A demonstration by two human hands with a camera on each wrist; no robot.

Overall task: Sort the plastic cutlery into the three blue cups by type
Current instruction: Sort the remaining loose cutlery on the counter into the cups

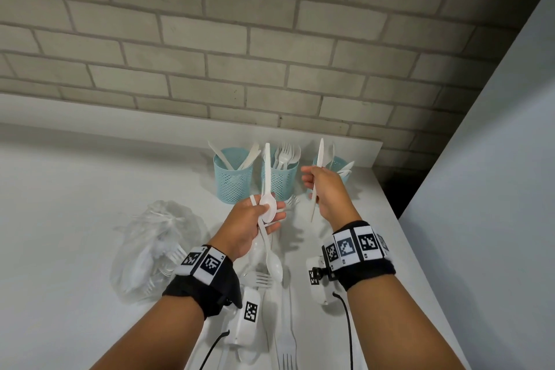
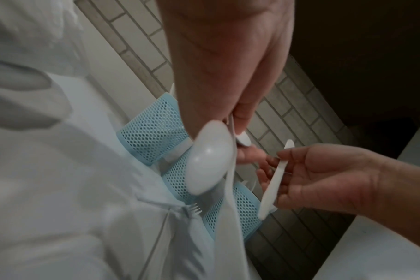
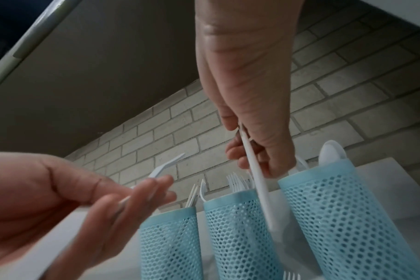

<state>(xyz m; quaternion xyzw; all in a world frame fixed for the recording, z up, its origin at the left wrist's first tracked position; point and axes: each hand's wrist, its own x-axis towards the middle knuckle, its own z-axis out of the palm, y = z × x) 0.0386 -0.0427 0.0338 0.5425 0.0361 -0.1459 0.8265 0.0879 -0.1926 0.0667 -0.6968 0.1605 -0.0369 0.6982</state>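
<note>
While both forearms reach forward over the white counter (image 1: 75,204), the left hand (image 1: 255,219) hovers in front of the cups with its fingers curled round a small bundle of white cutlery: one spoon (image 1: 268,207) lies bowl-down against the fingers with its handle standing upright, and a second spoon (image 1: 274,267) hangs bowl-down below the palm. Left of that hand a crumpled clear plastic bag (image 1: 156,246) lies on the counter with more white cutlery inside. Under and between the wrists, loose forks (image 1: 285,345) and other pieces lie scattered on the surface. Further back, the three blue mesh cups stand in a row near the brick wall (image 1: 270,39): the left cup (image 1: 232,177) holds knives, the middle cup (image 1: 280,180) holds forks and is partly hidden by the upright spoon handle, and the right cup (image 1: 341,168) holds spoons, partly hidden by the right hand. The right hand (image 1: 327,189) is raised just before that cup, thumb and fingers pinching a white knife (image 1: 316,180) near its middle, blade pointing up and handle hanging below the hand, clear of the counter. A pale wall (image 1: 495,189) borders the counter on the right.
</note>
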